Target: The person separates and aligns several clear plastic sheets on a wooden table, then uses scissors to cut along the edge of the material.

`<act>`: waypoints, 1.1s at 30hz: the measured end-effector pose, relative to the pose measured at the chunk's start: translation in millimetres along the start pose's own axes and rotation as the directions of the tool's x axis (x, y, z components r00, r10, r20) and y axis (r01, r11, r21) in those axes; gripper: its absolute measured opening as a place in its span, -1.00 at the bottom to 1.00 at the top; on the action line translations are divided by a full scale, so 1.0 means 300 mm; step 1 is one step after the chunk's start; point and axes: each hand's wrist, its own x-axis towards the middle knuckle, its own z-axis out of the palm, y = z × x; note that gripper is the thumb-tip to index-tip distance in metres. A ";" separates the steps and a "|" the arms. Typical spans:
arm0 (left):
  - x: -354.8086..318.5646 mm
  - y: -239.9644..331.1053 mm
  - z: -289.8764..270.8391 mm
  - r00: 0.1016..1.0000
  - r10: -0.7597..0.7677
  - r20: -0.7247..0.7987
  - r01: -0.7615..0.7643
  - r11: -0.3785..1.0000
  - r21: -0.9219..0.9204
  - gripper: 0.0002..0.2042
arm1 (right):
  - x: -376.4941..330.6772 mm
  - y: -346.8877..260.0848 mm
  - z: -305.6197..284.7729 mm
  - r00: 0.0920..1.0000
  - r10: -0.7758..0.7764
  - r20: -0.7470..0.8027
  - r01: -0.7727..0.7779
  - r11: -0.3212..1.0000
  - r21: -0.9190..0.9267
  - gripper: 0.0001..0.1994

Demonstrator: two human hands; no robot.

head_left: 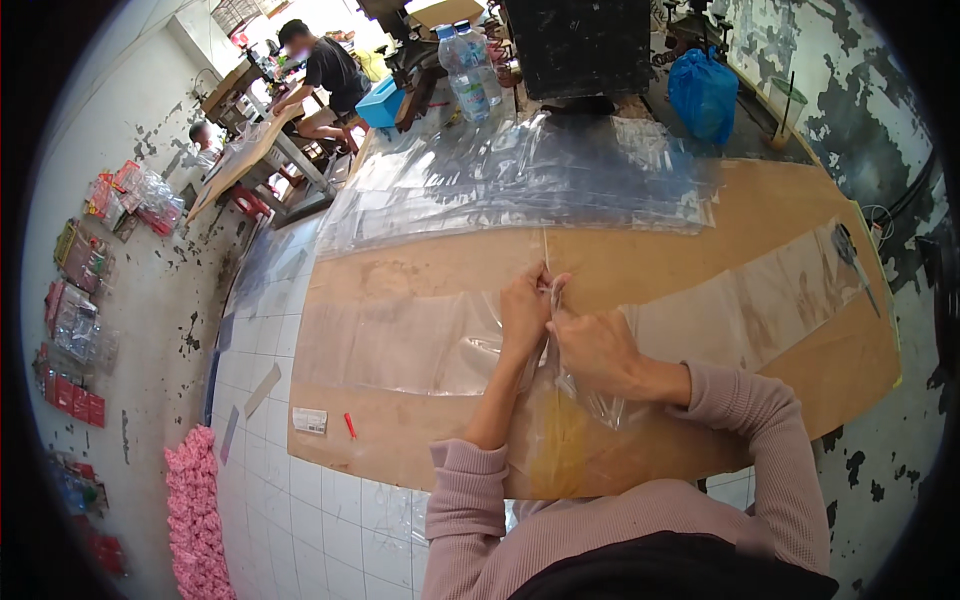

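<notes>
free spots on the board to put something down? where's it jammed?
Bare board between the clear bag stack and the plastic sheet under both hands. More at the near-left corner beside the red pen. Crowded: the far edge with water bottles and blue bag; centre, where left hand and right hand pinch the plastic.

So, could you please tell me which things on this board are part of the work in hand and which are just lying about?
In hand:
- left hand and right hand, both pinching the crumpled clear plastic bag
- flat clear plastic sheet under the hands

Lying about:
- stack of clear plastic bags
- two clear water bottles
- blue plastic bag
- small red pen
- grey scissors
</notes>
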 end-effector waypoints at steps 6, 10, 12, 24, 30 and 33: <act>-0.023 0.026 0.023 0.996 0.063 -0.059 -0.067 0.995 -0.077 -0.64 | -0.056 -0.044 -0.049 0.997 0.008 0.071 -0.006 0.999 -0.032 -0.84; 0.000 0.054 0.045 0.985 0.159 -0.067 -0.158 0.987 0.015 -0.70 | -0.084 -0.024 -0.049 0.998 -0.035 0.053 0.035 0.999 -0.001 -0.83; 0.012 0.062 0.049 0.974 0.217 -0.060 -0.214 0.975 0.050 -0.73 | -0.088 -0.022 -0.070 0.998 0.007 0.061 -0.008 1.000 0.002 -0.87; 0.163 0.203 -0.167 0.947 0.313 -0.076 -0.315 0.949 -0.004 -0.78 | 0.036 0.093 -0.350 0.814 0.134 -0.566 0.026 0.964 0.266 -0.83; 0.156 0.228 -0.208 0.905 0.404 0.135 -0.302 0.832 -0.466 -0.81 | 0.165 0.183 -0.363 0.851 0.135 -0.508 0.045 0.944 0.327 -0.74; 0.157 0.267 -0.294 0.881 0.435 0.187 -0.372 0.880 -0.296 -0.78 | 0.219 0.172 -0.446 0.979 0.086 -0.183 0.035 0.820 0.571 -0.80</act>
